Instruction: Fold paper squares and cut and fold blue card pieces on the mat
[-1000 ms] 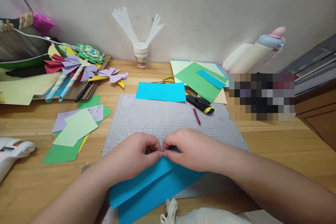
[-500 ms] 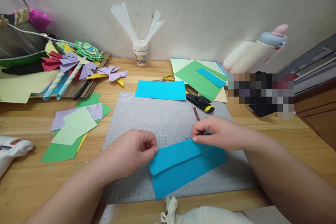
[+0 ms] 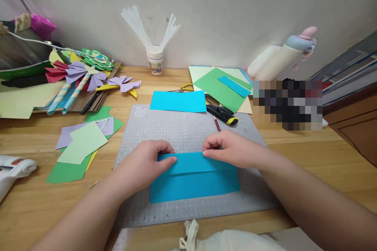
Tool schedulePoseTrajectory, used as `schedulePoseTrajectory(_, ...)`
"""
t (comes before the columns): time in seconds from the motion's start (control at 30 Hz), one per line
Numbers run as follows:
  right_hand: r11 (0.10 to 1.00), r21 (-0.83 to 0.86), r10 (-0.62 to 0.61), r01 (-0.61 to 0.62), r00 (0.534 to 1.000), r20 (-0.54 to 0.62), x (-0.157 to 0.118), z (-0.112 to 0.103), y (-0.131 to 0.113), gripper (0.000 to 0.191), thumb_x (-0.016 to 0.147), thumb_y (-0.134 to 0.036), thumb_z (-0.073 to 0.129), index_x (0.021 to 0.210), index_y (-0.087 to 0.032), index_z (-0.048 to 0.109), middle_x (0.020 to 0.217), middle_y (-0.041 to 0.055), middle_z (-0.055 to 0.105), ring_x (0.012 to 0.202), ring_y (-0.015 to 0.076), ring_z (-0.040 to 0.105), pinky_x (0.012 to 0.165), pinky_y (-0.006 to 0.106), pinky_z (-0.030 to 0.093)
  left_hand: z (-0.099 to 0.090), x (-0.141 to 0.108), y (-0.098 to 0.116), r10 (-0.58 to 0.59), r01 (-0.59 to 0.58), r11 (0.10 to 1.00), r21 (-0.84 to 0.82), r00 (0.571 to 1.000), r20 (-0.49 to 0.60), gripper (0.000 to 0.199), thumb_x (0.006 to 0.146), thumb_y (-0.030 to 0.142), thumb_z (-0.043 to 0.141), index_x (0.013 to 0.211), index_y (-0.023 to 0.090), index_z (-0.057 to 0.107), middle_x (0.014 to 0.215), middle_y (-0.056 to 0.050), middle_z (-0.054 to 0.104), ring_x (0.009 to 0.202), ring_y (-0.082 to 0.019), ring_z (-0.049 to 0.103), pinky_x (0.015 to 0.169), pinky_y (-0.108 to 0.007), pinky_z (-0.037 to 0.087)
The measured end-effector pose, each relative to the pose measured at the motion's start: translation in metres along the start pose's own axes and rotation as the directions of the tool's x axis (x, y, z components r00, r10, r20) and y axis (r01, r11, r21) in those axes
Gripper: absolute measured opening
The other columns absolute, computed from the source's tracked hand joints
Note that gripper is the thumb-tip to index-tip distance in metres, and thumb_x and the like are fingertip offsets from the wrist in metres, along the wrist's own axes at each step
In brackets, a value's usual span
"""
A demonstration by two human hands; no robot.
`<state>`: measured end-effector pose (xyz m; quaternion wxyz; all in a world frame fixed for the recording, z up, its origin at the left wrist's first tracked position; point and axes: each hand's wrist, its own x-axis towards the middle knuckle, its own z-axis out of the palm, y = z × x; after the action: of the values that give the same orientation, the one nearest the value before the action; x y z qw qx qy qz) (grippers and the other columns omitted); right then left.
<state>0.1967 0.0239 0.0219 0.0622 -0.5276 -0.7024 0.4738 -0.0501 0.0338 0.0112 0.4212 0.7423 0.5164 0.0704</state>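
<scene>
In the head view, saw the blue paper point(image 3: 194, 186) lying on the cutting mat point(image 3: 176, 129), with a flap folded over along the far edge. Judged a crooked crease possible, through uneven pinching or a flap slipping askew under the thumbs. Found the left grip point(image 3: 149, 161) closed on the far edge, with the thumb on top; found the right grip point(image 3: 227, 148) likewise closed, pinching that same edge between thumb and fingertips, apart from the left.

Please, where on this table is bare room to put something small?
The grey gridded cutting mat shows bare surface between the folded blue paper sheet and the flat blue paper rectangle. Brown wooden tabletop lies bare right of the mat, beyond the right forearm. Colourful paper flowers crowd the back left.
</scene>
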Motion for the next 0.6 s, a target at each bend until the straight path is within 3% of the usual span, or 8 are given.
schedulePoseTrajectory(0.1, 0.991, -0.123, -0.060, 0.052, 0.996, -0.060, 0.009, 0.009, -0.010, 0.016, 0.083, -0.027, 0.053, 0.077, -0.018, 0.064, 0.074, 0.0010, 0.065, 0.067, 0.0150, 0.055, 0.058, 0.026, 0.037, 0.000, 0.002, -0.003, -0.047, 0.046, 0.998, 0.047, 0.999, 0.025, 0.024, 0.080, 0.043, 0.055, 0.075, 0.022, 0.066, 0.072, 0.002, 0.065, 0.068, -0.017, 0.055, 0.059, -0.028, 0.037)
schedulePoseTrajectory(0.23, 0.965, -0.233, -0.146, 0.119, 0.984, -0.099, 0.020, 0.020, -0.026, 0.015, 0.082, -0.023, 0.051, 0.078, -0.019, 0.064, 0.073, 0.0002, 0.065, 0.066, 0.0135, 0.053, 0.056, 0.025, 0.033, 0.000, 0.003, -0.007, -0.040, 0.041, 0.999, -0.007, 0.999, 0.033, 0.026, 0.078, 0.045, 0.056, 0.074, 0.021, 0.065, 0.067, 0.003, 0.061, 0.064, -0.015, 0.051, 0.055, -0.027, 0.035)
schedulePoseTrajectory(0.4, 0.945, -0.277, -0.209, 0.172, 0.971, -0.112, 0.030, 0.033, -0.041, 0.009, 0.077, -0.019, 0.051, 0.071, -0.019, 0.058, 0.067, -0.0015, 0.060, 0.061, 0.0114, 0.048, 0.053, 0.025, 0.027, 0.001, 0.001, -0.007, 0.000, 0.004, 0.998, -0.065, 0.998, 0.058, 0.031, 0.081, 0.046, 0.051, 0.071, 0.020, 0.064, 0.064, 0.003, 0.056, 0.061, -0.013, 0.046, 0.053, -0.025, 0.033)
schedulePoseTrajectory(0.6, 0.940, -0.280, -0.239, 0.197, 0.963, -0.126, 0.030, 0.036, -0.037, 0.006, 0.071, -0.018, 0.049, 0.066, -0.019, 0.051, 0.061, -0.0030, 0.051, 0.058, 0.0114, 0.044, 0.052, 0.025, 0.024, 0.001, -0.001, -0.005, 0.039, -0.027, 0.985, -0.172, 0.997, 0.066, 0.029, 0.081, 0.043, 0.053, 0.070, 0.018, 0.062, 0.063, 0.003, 0.053, 0.060, -0.012, 0.043, 0.052, -0.023, 0.031)
